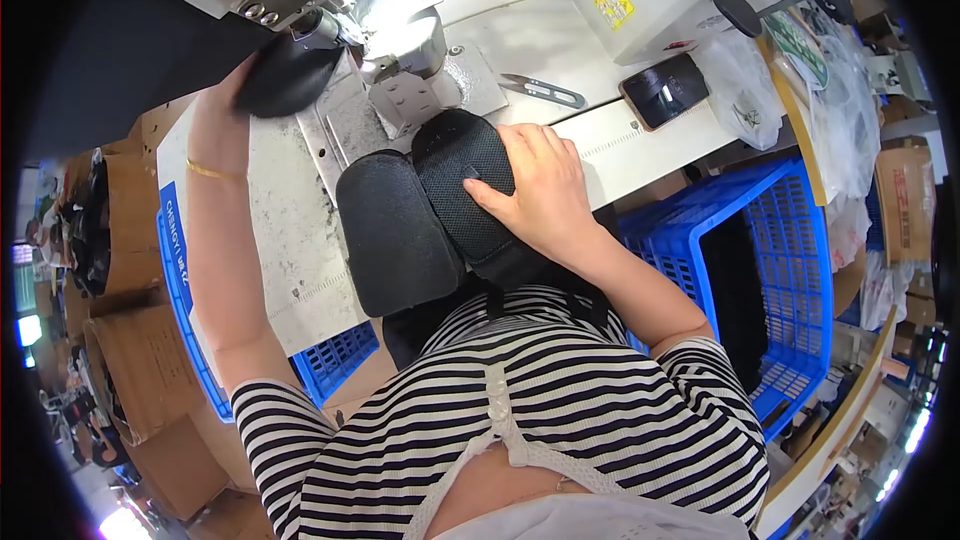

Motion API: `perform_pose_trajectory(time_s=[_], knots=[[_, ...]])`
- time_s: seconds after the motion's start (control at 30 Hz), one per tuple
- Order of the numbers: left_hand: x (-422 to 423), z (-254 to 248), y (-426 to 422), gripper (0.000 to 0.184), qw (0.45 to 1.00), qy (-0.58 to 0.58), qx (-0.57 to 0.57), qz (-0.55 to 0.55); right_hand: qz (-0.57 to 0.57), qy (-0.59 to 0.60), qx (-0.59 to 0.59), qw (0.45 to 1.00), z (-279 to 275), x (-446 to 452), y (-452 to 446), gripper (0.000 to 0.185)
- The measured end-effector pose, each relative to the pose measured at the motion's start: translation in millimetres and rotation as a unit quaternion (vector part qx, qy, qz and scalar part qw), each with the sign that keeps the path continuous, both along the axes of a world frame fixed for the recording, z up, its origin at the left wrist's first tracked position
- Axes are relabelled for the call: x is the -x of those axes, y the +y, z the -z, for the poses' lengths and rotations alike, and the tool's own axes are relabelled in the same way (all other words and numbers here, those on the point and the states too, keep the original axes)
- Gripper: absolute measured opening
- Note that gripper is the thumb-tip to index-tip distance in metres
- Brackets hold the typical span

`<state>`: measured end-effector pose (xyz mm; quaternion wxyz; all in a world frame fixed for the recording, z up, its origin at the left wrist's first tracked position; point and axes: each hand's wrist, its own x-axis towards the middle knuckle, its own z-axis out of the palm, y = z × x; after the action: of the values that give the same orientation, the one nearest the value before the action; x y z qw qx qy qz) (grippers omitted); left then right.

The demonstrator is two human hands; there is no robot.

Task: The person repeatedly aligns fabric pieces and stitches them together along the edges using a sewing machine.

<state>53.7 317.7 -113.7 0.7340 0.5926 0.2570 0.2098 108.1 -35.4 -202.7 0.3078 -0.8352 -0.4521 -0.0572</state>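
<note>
On the left, my left hand is beside a black rounded piece at the sewing machine head; its fingers are hidden behind that piece, so its grip cannot be seen. My right hand grips a black mesh padded piece, with the thumb on its face and the fingers along its right edge. Touching it on the left is a smooth black pad. Both lie at the front edge of the white machine table, just below the metal plate of the machine.
Thread snips and a phone lie on the table's right part, near a clear plastic bag. A blue crate stands at the right with black material inside. Cardboard boxes are at the lower left.
</note>
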Motion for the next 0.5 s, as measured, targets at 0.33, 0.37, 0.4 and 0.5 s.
perform_pose_trajectory(time_s=[0.33,0.37,0.4,0.5], knots=[[73,31,-85,0.061,0.835,0.214,-0.504,-0.057,-0.013,-0.082,-0.092,0.992,6,6,3,0.053],[92,28,-115,0.061,0.863,0.279,-0.422,0.01,-0.011,-0.093,-0.104,0.99,6,5,4,0.052],[107,25,-142,0.057,0.854,0.275,-0.436,0.069,-0.009,-0.104,-0.115,0.988,5,4,4,0.051],[120,40,-178,0.063,0.768,0.199,-0.609,0.03,0.002,-0.12,-0.147,0.982,4,6,5,0.045]])
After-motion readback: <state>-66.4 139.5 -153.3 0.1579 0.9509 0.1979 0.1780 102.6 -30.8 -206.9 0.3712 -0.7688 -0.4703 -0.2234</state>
